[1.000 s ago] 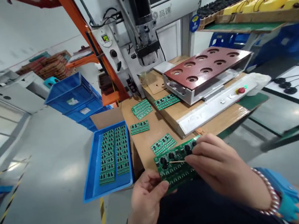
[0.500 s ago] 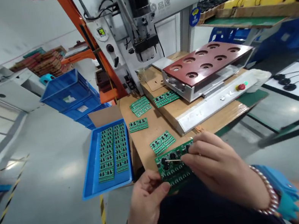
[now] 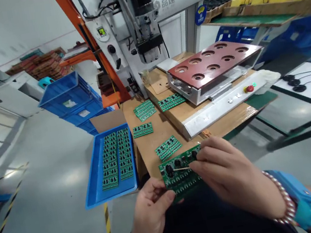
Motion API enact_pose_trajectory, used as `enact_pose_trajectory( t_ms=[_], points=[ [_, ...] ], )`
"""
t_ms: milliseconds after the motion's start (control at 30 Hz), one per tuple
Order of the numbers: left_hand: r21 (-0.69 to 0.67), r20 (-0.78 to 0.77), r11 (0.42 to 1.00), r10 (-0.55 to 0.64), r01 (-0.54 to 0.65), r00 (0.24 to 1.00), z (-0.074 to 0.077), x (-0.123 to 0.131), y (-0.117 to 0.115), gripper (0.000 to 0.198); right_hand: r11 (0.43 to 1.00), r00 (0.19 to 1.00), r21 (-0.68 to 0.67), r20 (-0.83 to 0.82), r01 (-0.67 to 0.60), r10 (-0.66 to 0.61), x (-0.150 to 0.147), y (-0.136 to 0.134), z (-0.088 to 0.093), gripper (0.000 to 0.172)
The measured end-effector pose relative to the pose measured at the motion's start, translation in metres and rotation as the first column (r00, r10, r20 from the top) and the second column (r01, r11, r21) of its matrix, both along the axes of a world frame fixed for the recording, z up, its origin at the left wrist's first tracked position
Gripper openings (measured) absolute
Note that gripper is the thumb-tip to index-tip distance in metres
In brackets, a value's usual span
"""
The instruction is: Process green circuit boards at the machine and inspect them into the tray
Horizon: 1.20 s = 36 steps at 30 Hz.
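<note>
A green circuit board (image 3: 184,177) with round black components is gripped at its left lower corner by my left hand (image 3: 152,207), thumb on top. My right hand (image 3: 225,170) pinches a thin pale stick (image 3: 181,168), which looks like a toothpick or swab stick. Its tip lies at the leftmost black component (image 3: 169,170) on the board. The right fingers cover the board's right end. Just beyond, more small boards (image 3: 168,148) lie on the brown table (image 3: 157,129).
On the left stands a blue tray (image 3: 93,183) holding rows of circuit boards. Further boards (image 3: 142,129) lie on the table. Behind them are a white machine (image 3: 151,49) and a red-brown fixture plate (image 3: 214,62) with round holes. Blue crates (image 3: 64,96) are stacked at the back left.
The held board has tilted slightly, and its left end sits a little further left. The stick's tip has shifted slightly relative to the leftmost component. Both hands keep their grips.
</note>
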<state>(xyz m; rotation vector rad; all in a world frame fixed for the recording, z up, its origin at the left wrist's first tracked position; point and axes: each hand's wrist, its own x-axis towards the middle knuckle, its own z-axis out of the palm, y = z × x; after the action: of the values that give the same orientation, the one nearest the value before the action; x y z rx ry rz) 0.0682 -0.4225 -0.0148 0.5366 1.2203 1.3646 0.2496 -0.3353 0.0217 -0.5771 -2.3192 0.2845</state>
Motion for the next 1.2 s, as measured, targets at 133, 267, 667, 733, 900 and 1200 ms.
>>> enact_pose_trajectory(
  t_ms=[133,267,667,733,900,1200],
  points=[
    [-0.024,0.004,0.999,0.024,-0.024,1.000,0.0012,0.0015,0.0006,0.018,1.000,1.000,0.001,-0.006,0.007,-0.007,0.0016,0.0017,0.0009,0.016],
    [-0.044,-0.001,0.998,0.038,-0.038,0.999,0.0013,0.0018,-0.0011,0.021,1.000,0.999,0.004,-0.039,0.013,-0.013,0.0025,0.0026,0.0018,0.014],
    [-0.011,0.025,0.999,0.038,-0.038,0.999,0.0048,0.0020,-0.0008,0.018,1.000,1.000,-0.017,-0.024,-0.002,0.002,0.0020,-0.0012,0.0009,0.016],
    [-0.009,0.026,0.999,0.034,-0.033,0.999,0.0053,0.0017,-0.0013,0.017,1.000,0.999,-0.003,-0.040,0.006,-0.007,0.0013,-0.0004,0.0016,0.015],
    [0.003,0.025,0.999,0.036,-0.036,0.999,0.0051,0.0020,-0.0015,0.017,1.000,0.999,0.007,-0.043,-0.013,0.013,-0.0002,-0.0008,0.0046,0.015],
    [-0.014,-0.005,1.000,0.017,-0.017,1.000,0.0081,0.0022,-0.0015,0.019,0.999,1.000,0.035,0.001,-0.019,0.019,0.0029,0.0057,0.0090,0.016]
  ],
)
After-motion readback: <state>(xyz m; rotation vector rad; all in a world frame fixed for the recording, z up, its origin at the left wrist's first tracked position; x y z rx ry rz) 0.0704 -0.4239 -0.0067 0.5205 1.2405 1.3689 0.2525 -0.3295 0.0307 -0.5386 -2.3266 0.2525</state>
